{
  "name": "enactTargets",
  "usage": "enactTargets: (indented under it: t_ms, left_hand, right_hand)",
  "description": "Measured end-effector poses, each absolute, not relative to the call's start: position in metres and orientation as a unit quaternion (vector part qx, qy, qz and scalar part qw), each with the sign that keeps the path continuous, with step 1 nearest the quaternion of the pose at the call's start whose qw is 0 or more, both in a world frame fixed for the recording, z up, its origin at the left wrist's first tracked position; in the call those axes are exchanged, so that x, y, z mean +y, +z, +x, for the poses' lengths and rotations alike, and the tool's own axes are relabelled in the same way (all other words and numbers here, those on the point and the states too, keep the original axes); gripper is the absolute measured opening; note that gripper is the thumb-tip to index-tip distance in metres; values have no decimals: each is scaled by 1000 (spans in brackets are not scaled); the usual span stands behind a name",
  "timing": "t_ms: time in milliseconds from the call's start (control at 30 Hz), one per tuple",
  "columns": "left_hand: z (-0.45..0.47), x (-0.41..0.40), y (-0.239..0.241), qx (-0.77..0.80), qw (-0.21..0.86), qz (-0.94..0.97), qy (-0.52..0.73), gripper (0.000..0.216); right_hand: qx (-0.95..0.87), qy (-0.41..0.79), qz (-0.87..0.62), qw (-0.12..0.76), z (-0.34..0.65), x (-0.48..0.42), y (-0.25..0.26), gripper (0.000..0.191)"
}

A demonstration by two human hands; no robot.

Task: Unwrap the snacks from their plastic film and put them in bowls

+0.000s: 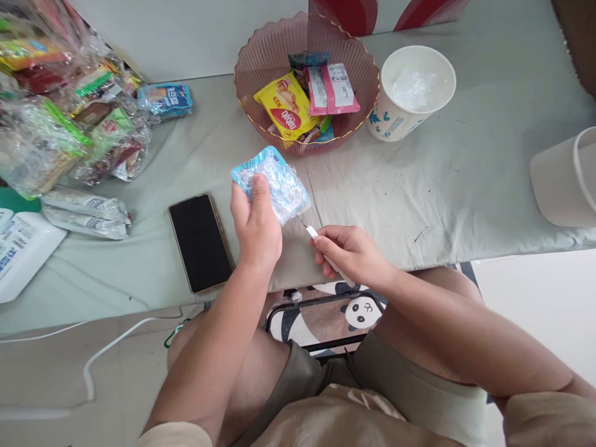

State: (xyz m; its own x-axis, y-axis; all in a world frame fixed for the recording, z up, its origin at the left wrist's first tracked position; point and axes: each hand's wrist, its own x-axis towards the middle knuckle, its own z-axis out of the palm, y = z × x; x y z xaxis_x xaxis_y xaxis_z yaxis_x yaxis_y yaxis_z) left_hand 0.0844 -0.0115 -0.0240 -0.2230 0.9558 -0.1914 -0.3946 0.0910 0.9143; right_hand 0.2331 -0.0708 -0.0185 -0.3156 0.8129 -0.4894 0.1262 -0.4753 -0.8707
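Blue packet [282, 185], clear-wrapped; white thin-tipped tool [311, 232] near.

On the tabletop [372, 186], which a grey-green cloth covers, we see a dark phone [201, 243] lying with its black screen up. Near the left edge we notice a white bottle [28, 251] with a green part and printed label. At the far right there is a pale container [554, 180], only partly in view. Below the tabletop's front edge we find a curved white cable [89, 366] and a panda print [362, 312]. At the back we see a white panel [186, 37] with red shapes [347, 15].
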Motion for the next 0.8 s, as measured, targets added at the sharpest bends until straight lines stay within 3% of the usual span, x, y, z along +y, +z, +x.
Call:
enactTargets:
  t_ms: [133, 267, 367, 467, 533, 633, 800]
  left_hand:
    - [81, -3, -16, 479, 554, 268, 626, 27]
    - [73, 2, -17, 461, 620, 228, 593, 21]
    - [72, 1, -23, 453, 652, 221, 566, 25]
    - [75, -1, -27, 453, 669, 223, 545, 29]
    - [79, -3, -28, 454, 678, 222, 533, 30]
    - [87, -9, -29, 452, 701, 227, 503, 29]
    - [97, -21, -26, 456, 719, 268, 450, 26]
  right_hand:
    - [-532, 609, -521, 271, 244, -69, -20, 36]
    - [-689, 300, -571, 329, 278, -55, -22, 33]
    - [-701, 138, -650, 259, 314, -42, -27, 36]
    - [-659, 62, -731, 168, 340, -33, -33, 36]
    - [-625, 7, -766, 151, 344, -30, -35, 35]
    - [-669, -21, -715, 202, 326, -34, -37, 37]
    - [-817, -1, -483, 317, 274, -46, -50, 33]
